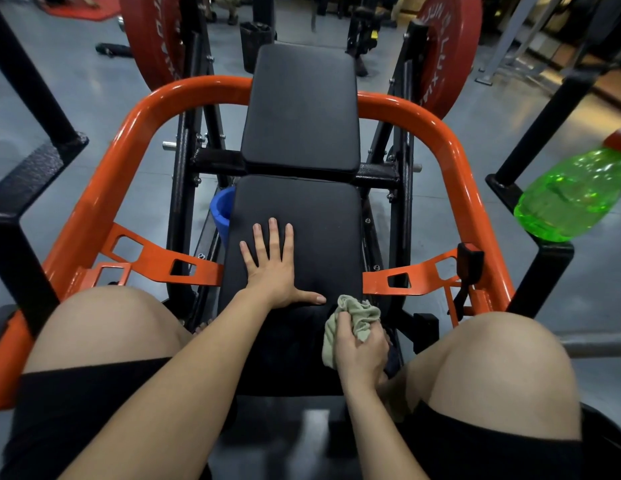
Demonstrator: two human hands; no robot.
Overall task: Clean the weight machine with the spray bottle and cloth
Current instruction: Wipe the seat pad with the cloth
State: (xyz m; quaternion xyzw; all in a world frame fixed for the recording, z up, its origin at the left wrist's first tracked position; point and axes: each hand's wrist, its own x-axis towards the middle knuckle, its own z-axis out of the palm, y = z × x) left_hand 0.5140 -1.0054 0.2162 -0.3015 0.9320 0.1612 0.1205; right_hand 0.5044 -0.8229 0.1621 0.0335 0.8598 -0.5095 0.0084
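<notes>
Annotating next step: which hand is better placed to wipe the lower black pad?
Right, probably. The right hand grips the cloth at the near edge of the lower pad; the left hand lies flat on it, fingers straight, holding nothing.

Left hand (pixel 272 268) lies flat, fingers spread; right hand (pixel 360 351) grips cloth (pixel 359 315).

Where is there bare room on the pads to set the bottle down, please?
The upper pad is bare, flanked by the orange bar. On the lower pad, the far strip beyond the left hand is free. Its near end is crowded: the right hand grips the cloth there.
</notes>
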